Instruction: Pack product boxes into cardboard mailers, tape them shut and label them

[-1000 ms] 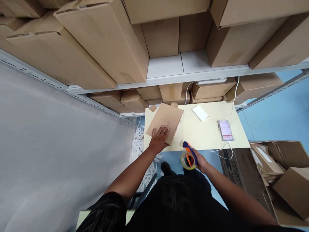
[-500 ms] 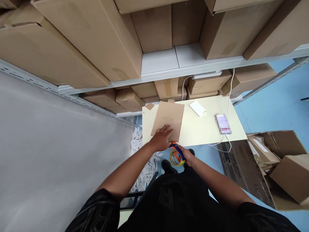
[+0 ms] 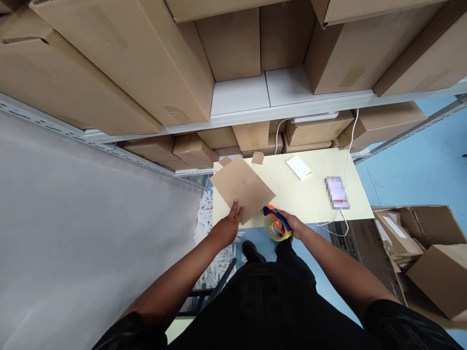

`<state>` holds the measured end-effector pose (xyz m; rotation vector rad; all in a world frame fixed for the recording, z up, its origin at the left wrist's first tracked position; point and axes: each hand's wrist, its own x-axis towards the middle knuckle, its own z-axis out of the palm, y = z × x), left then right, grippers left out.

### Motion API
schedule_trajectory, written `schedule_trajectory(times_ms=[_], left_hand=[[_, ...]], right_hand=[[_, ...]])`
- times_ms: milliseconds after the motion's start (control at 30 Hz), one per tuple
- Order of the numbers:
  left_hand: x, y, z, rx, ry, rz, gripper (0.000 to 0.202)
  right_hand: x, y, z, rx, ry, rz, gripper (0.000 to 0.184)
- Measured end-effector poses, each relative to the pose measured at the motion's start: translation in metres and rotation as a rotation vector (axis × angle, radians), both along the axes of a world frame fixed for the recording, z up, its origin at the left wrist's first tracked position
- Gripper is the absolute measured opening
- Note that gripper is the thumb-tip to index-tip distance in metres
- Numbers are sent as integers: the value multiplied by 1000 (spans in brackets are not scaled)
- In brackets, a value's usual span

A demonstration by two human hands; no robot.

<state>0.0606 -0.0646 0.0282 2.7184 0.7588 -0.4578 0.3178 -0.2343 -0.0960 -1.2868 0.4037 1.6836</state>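
Observation:
A flat brown cardboard box [image 3: 244,184] lies turned cornerwise over the left part of the cream table [image 3: 314,199]. At its near-left edge is my left hand [image 3: 228,229], with fingers on the upper face and the thumb side out of sight. My right hand [image 3: 293,224] is closed around a blue and orange tape dispenser [image 3: 276,215]. This carries a roll of tape [image 3: 279,229] and hangs just off the table's front edge, apart from the cardboard.
A white box [image 3: 298,167] and a phone [image 3: 337,192] with a white cable lie on the table. Cardboard cartons [image 3: 250,135] fill the shelves behind. White paper scraps [image 3: 206,218] are on the floor at left. An open carton [image 3: 430,223] stands at right.
The flat cardboard box has been turned, and my left hand has shifted from its top to its near-left edge. My right hand has moved right with the tape dispenser, away from the cardboard.

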Motion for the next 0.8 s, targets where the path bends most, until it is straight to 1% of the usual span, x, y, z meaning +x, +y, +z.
schedule_trajectory(times_ms=[33, 100, 167, 233, 300, 367, 433, 467, 533, 600, 633, 700, 800], left_hand=[[1, 0, 4, -9, -19, -59, 91], [10, 10, 10, -3, -81, -182, 88], [27, 23, 11, 27, -133, -244, 90], [49, 34, 6, 72, -153, -212, 96], [69, 39, -2, 123, -163, -111, 98], [85, 42, -9, 172, -169, 27, 98], [94, 44, -13, 197, -165, 137, 96], [96, 45, -14, 201, -162, 164, 95], [96, 47, -15, 200, -164, 161, 93], [94, 47, -16, 207, -174, 129, 93], [93, 46, -16, 214, -176, 119, 93], [93, 41, -16, 223, -167, 114, 93], [94, 32, -15, 227, -147, 120, 93]], right_hand=[[14, 2, 1, -18, -8, 33, 36], [39, 11, 4, -51, -20, 105, 39], [57, 26, 7, -65, -37, 130, 39], [63, 39, 9, -48, -61, 133, 38], [59, 41, 10, -17, -68, 151, 37], [46, 23, 12, -2, -48, 185, 31], [27, -13, 14, -11, -26, 211, 23], [16, -35, 15, -21, -21, 216, 20], [0, -77, 18, -12, -32, 197, 22], [-7, -106, 21, -29, -95, 187, 33], [-7, -113, 24, -30, -140, 168, 38], [2, -112, 30, -7, -215, 99, 44], [22, -90, 42, 55, -245, -41, 40]])
